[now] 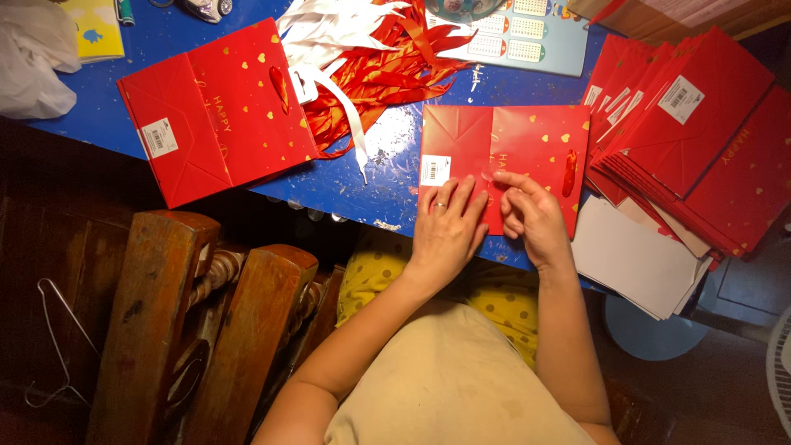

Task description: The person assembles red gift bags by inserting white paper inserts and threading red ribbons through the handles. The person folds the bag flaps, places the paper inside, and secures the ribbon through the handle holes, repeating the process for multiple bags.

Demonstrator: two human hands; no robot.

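Red gift bag (pixel 527 156), folded flat, gold hearts scattered over it, lying on the blue counter (pixel 387 148) at its near edge, right of centre, a white barcode label at its left end and a red ribbon handle at its right. Largest of all, that blue counter, scuffed and paint-worn, spanning the far half of the scene. At far right, a fanned stack of flat red bags (pixel 692 140), overlapping like shingles, just beside the flat bag and partly over a pile of pale card sheets (pixel 643 255) jutting past the counter's near edge. At far left, another flat red bag (pixel 214 115), turned at an angle, well apart from the one being handled. Between the two, a tangle of red and white ribbons (pixel 371 58) spread across the counter's far middle. Beyond that, a pale blue printed sheet (pixel 527 37) at the far edge; a white plastic bag (pixel 33 66) at the far left corner. Below the counter on the left, dark wooden chair parts (pixel 181 313) and a wire hanger (pixel 53 346). Left hand (pixel 449 231) pressed flat on the near middle of the red gift bag, fingers (pixel 461 198) spread and extended, gripping nothing, a ring on one. Right hand (pixel 535 218) just beside it, curled, index finger and thumb pinched near a small clear round sticker (pixel 488 175) on the bag's fold; whether actually grasping it cannot be told.
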